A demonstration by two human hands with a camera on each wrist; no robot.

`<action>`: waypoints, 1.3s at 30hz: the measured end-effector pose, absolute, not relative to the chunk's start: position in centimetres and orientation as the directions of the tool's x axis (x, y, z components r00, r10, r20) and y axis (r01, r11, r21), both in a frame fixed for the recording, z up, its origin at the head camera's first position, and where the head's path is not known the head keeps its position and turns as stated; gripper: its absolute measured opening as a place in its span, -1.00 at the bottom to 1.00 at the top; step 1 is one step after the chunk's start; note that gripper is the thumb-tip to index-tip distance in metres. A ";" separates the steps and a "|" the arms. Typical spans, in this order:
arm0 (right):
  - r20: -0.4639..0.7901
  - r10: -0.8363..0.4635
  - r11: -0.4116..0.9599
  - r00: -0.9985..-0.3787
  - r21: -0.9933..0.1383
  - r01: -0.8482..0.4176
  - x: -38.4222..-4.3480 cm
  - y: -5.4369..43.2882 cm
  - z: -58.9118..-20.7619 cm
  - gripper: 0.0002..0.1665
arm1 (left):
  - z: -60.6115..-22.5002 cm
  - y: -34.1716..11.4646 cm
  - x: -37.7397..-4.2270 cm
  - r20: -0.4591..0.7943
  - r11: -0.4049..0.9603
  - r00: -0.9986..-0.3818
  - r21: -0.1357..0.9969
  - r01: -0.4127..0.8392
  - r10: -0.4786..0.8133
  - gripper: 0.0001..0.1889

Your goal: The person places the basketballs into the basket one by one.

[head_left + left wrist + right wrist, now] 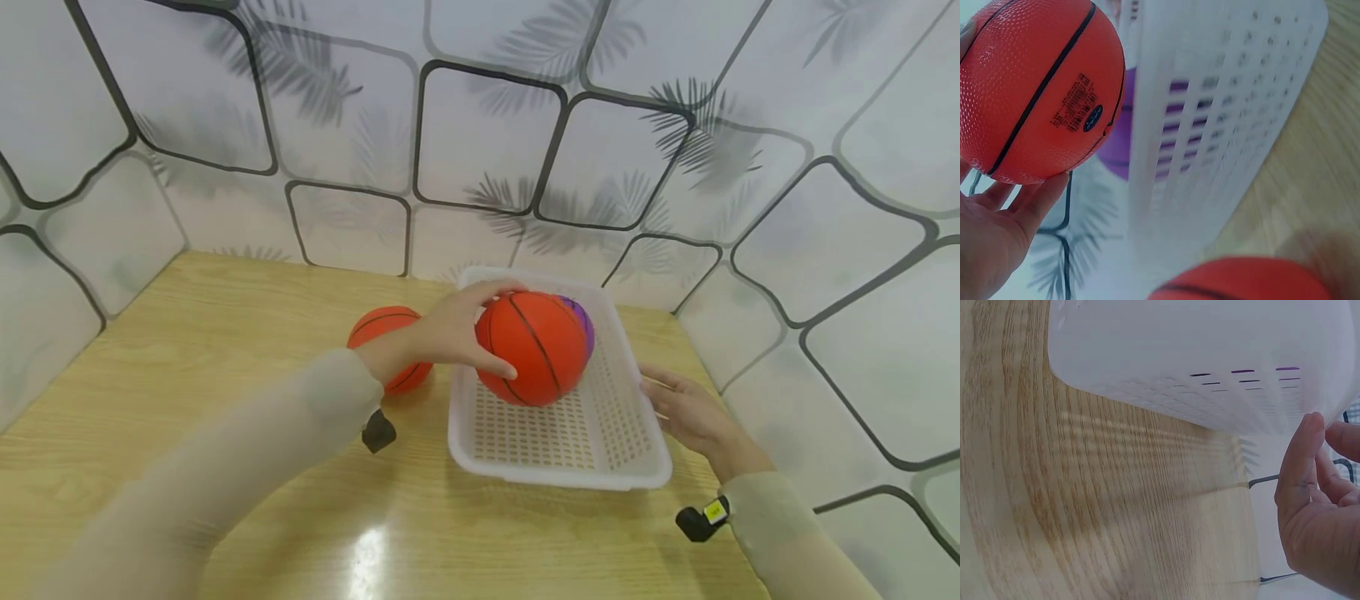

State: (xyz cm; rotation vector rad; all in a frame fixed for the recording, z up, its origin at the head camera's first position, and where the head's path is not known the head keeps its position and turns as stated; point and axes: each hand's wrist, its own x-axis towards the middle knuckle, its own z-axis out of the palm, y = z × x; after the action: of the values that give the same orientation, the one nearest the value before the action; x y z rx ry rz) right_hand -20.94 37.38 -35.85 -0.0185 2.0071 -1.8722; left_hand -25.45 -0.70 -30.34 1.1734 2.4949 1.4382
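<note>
In the head view my left hand (452,327) grips an orange-red toy basketball (534,348), fingers on its far side and thumb at the near side. The ball is held over a white plastic basket (558,477) with slotted walls. A purple ball (586,321) sits in the basket, partly hidden behind the gripped ball. The left wrist view shows a printed barcode on the red basketball (1035,87). My right hand (686,410) is at the basket's right side, its loosely bent fingertips right at the outer wall below the rim, as the right wrist view shows.
A second orange-red basketball (386,321) lies on the wood-grain table (300,500) left of the basket, partly behind my left wrist. Patterned walls (487,142) stand close behind the table and along its right side.
</note>
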 end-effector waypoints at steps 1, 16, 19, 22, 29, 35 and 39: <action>-0.274 -0.272 0.102 -0.922 -0.961 0.255 -21.0 37.4 -35.9 -0.37 | -30.5 -0.3 -25.4 0.325 0.284 -0.706 0.749 0.598 0.630 -0.02; -0.275 -0.244 0.103 -0.930 -0.961 0.257 -20.9 37.1 -35.8 -0.38 | -32.4 4.3 -24.2 0.249 0.330 -0.663 0.713 0.619 0.706 0.02; -0.269 -0.245 0.094 -0.932 -0.963 0.253 -20.8 37.1 -35.8 -0.45 | -32.8 5.0 -23.8 0.226 0.339 -0.666 0.719 0.607 0.711 0.02; -0.267 -0.239 0.095 -0.934 -0.963 0.251 -20.8 37.1 -35.8 -0.47 | -33.2 5.6 -23.5 0.197 0.356 -0.671 0.723 0.591 0.714 0.03; -0.268 -0.242 0.079 -0.933 -0.963 0.257 -20.8 37.0 -35.6 -0.44 | -33.7 6.6 -23.0 0.159 0.389 -0.673 0.711 0.586 0.722 0.03; -0.274 -0.242 0.097 -0.931 -0.961 0.258 -20.7 37.0 -35.6 -0.32 | -34.3 7.2 -22.7 0.124 0.407 -0.677 0.716 0.567 0.726 0.04; -0.279 -0.232 0.105 -0.932 -0.960 0.261 -20.7 37.2 -35.7 -0.31 | -34.8 7.5 -22.7 0.127 0.406 -0.670 0.709 0.577 0.732 0.04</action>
State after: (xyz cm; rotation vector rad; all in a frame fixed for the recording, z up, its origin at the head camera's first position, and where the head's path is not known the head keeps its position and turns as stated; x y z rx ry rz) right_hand -20.74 37.18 -35.66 0.0279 2.0298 -1.8857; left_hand -22.71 7.55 -34.80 1.1605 2.4561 1.1150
